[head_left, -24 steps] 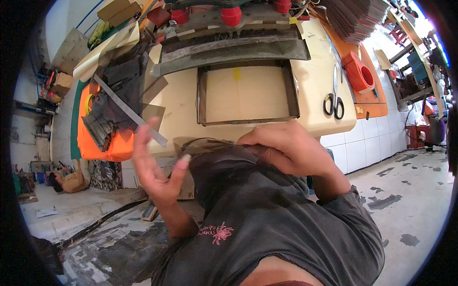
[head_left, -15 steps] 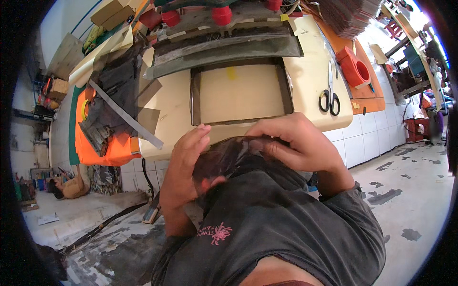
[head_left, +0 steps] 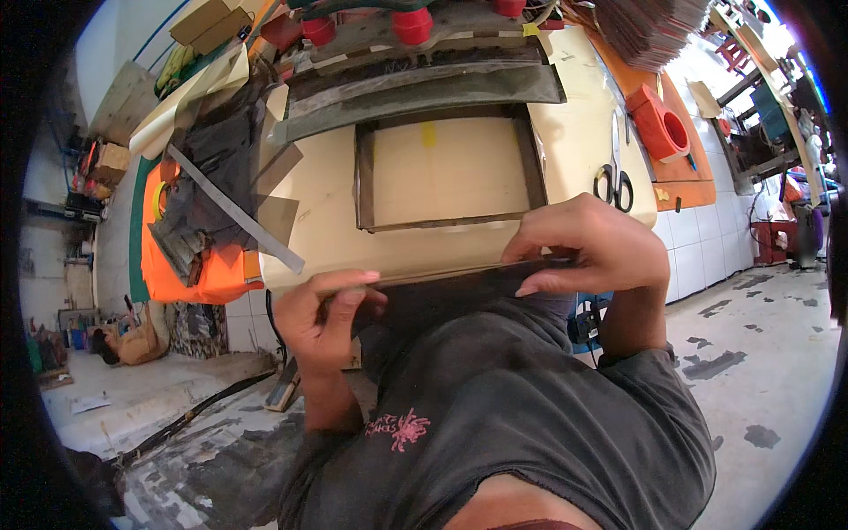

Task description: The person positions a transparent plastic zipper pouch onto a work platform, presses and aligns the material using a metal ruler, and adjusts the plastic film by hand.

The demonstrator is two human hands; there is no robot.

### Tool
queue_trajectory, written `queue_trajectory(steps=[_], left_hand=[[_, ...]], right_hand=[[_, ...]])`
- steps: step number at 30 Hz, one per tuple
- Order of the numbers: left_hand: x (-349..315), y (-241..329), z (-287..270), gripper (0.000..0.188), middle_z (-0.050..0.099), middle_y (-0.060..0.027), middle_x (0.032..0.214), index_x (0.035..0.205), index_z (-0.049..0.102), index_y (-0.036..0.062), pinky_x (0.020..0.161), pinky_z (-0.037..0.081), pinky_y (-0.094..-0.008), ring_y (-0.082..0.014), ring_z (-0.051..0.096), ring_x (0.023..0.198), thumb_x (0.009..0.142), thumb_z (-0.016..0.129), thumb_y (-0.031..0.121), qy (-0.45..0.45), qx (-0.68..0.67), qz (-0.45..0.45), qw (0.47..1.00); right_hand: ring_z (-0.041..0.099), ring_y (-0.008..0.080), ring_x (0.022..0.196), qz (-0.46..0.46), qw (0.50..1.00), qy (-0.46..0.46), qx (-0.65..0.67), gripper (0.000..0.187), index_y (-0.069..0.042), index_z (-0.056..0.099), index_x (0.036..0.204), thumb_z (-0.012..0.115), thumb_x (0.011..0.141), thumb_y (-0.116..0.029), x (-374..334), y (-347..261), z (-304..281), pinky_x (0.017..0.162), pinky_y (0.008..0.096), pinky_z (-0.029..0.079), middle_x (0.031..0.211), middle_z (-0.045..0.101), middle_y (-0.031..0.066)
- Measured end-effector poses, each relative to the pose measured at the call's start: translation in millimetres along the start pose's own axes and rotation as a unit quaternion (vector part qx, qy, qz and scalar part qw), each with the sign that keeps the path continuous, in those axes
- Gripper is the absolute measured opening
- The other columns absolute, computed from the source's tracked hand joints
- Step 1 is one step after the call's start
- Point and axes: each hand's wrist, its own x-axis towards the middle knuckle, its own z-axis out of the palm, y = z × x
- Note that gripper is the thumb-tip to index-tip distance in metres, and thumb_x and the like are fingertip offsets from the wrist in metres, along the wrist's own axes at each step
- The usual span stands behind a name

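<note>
A dark, thin, see-through sheet is stretched level between my hands, just in front of my shirt at the table's near edge. My left hand grips its left end between thumb and fingers. At the other end, my right hand pinches the sheet with the thumb below and the fingers above. Beyond them, a dark rectangular frame lies flat on the cream-covered table. Long dark strips of sheet lie behind that frame.
Black-handled scissors and a red tape dispenser are to the right. A metal ruler lies across dark scraps at left, near orange cloth. Red knobs line the back. A person is low at far left.
My hands have moved apart and the left one has come lower. The sheet, bunched and curved before, is now drawn out straight between them.
</note>
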Motion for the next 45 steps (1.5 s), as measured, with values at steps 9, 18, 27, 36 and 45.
queue_trajectory(steps=[9,18,27,36,45], left_hand=[[-1.2,28.8,-30.2,0.026,0.065,-0.0123,0.066,0.104,0.063,-0.0064,0.037,0.046,-0.029,-0.017,0.058,0.046,0.095,0.062,0.018,0.217,-0.017,-0.033,0.975],[-14.7,61.6,-11.7,0.034,0.065,-0.0091,0.068,0.111,0.066,-0.005,0.047,0.048,-0.0269,-0.0118,0.06,0.052,0.084,0.071,0.015,0.152,0.062,-0.042,0.985],[5.3,68.5,1.9,0.074,0.066,-0.0131,0.09,0.148,0.049,-0.0004,0.066,0.054,-0.0322,-0.027,0.068,0.076,0.084,0.079,0.02,-0.331,0.122,0.059,0.934],[-18.0,3.1,-45.2,0.076,0.071,-0.0232,0.109,0.128,0.06,-0.0068,0.055,0.052,-0.0265,-0.0217,0.071,0.079,0.084,0.077,0.053,-0.17,-0.06,0.159,0.971],[10.0,-44.5,-18.8,0.102,0.064,-0.0201,0.126,0.141,0.047,-0.0034,0.091,0.042,-0.0338,-0.019,0.059,0.116,0.083,0.057,0.081,0.072,0.0,-0.024,0.997]], right_hand=[[0.052,0.0095,0.061,-0.001,0.985,0.167,-0.046,0.017,-0.003,0.069,0.098,0.078,0.085,-0.007,-4.3,-6.7,9.0,0.055,0.026,0.039,0.082,0.061,0.0034],[0.069,0.0171,0.074,0.001,0.957,0.115,0.268,0.061,0.0,0.051,0.125,0.08,0.087,-0.038,22.5,-39.9,75.8,0.06,0.0264,0.052,0.098,0.067,0.0135],[0.07,0.0393,0.078,-0.012,0.988,0.08,0.131,0.081,0.009,0.047,0.128,0.071,0.088,-0.057,42.8,-50.9,92.4,0.067,0.0427,0.055,0.088,0.067,0.0253],[0.069,0.0276,0.102,-0.086,0.965,0.109,0.222,0.032,0.004,0.065,0.117,0.072,0.094,-0.018,48.6,-50.5,75.7,0.085,0.0335,0.056,0.11,0.069,0.0164],[0.067,0.029,0.097,-0.219,0.954,0.067,0.192,0.026,-0.003,0.07,0.109,0.066,0.084,0.002,48.9,-31.4,47.4,0.085,0.0367,0.053,0.104,0.069,0.0125]])
